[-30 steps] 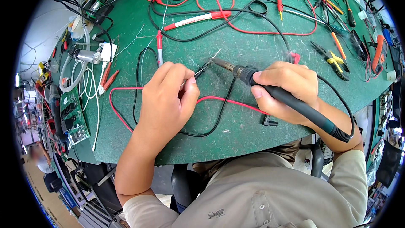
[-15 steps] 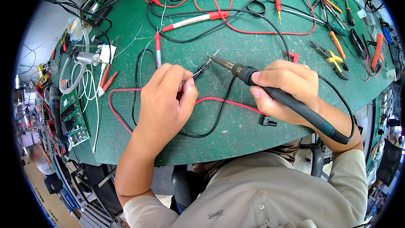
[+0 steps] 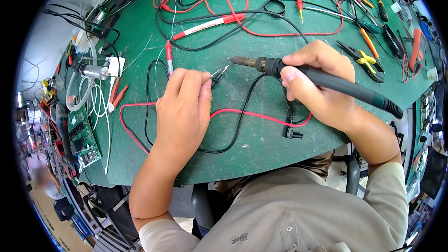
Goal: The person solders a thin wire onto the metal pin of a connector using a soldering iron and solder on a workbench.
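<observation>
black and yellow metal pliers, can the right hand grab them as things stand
Probably not yet: the right hand has its grip closed around the black-handled soldering iron. With that set down, likely yes, since the black and yellow metal pliers lie close to its right, handles in plain view.

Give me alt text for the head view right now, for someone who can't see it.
A person's right hand holds a soldering iron, its tip near a thin silvery strand pinched in the left hand, over a green workbench. Red and black cables wind across it, with yellow-and-black pliers lying to the right.
</observation>
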Available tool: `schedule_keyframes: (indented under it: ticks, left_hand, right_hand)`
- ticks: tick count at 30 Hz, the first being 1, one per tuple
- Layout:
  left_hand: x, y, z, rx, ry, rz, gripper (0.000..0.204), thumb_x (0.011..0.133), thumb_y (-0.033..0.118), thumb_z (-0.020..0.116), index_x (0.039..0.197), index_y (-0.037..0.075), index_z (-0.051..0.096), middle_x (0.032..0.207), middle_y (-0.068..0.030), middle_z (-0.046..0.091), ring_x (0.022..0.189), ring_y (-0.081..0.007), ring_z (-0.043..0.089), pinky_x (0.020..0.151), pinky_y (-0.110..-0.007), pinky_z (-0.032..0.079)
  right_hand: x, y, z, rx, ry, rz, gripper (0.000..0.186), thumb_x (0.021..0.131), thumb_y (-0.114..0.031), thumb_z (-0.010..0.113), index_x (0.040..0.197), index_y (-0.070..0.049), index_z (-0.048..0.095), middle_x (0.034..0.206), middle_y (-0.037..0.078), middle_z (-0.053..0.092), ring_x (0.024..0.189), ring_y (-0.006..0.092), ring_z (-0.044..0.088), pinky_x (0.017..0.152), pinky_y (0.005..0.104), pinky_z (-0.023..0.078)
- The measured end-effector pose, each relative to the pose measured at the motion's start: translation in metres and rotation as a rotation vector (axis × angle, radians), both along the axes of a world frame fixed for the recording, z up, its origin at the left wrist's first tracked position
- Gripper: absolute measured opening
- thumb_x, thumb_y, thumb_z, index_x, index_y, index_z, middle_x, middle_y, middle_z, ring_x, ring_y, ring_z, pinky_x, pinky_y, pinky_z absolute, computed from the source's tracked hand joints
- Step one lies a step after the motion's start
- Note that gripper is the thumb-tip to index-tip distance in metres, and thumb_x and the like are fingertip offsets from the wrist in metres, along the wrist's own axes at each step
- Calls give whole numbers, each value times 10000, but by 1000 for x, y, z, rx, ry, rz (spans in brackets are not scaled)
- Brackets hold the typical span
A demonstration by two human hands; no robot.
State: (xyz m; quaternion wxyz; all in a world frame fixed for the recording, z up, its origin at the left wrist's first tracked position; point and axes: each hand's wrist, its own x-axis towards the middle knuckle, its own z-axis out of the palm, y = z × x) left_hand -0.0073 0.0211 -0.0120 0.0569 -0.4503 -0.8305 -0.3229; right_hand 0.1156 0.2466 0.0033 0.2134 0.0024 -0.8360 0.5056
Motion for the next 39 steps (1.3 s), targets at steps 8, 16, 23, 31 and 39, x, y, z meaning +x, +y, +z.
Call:
schedule_keyframes:
  ticks: [8, 16, 23, 31, 39]
  left_hand:
    - [5, 1, 3, -10, 53, 6, 83, 919, -27, 645, 1000, -35, 627, 842, -109, 563, 645, -187, 557, 574, -311, 461]
    - [5, 4, 0, -20, 45, 26, 64, 919, -8, 656, 946, -26, 601, 803, -101, 555, 635, -188, 552, 568, -313, 458]
    - [2, 5, -1, 0, 41, -1, 51, 929, 9, 636, 942, -11, 591, 757, -88, 546, 586, -173, 505, 536, -300, 415]
    - [2, -6, 4, -19, 2, 122, 44, 928, 29, 594, 905, 1, 568, 762, -95, 551, 602, -180, 534, 541, -311, 440]
    - [20, -7, 14, 91, -236, 72, 41, 935, 25, 601, 939, -14, 589, 754, -82, 571, 598, -125, 544, 541, -276, 449]
  right_hand:
    - [1, 2, -2, -35, 14, 6, 97, 921, -37, 650, 945, 33, 587, 749, 93, 670, 574, 90, 632, 511, 226, 491]
    - [0, 0, -5, -41, 9, 13, 96, 920, -52, 654, 930, 19, 590, 720, 81, 667, 566, 84, 635, 506, 226, 488]
    - [0, 3, -5, -50, 10, 2, 98, 927, -53, 648, 930, 22, 584, 734, 87, 671, 561, 83, 628, 504, 227, 485]
    - [0, 4, -3, -69, 45, -9, 96, 924, -43, 646, 938, 28, 584, 739, 90, 669, 562, 84, 628, 502, 223, 483]
    - [0, 6, -2, -97, 63, -41, 95, 916, -35, 642, 946, 32, 581, 739, 90, 666, 559, 82, 621, 495, 225, 476]
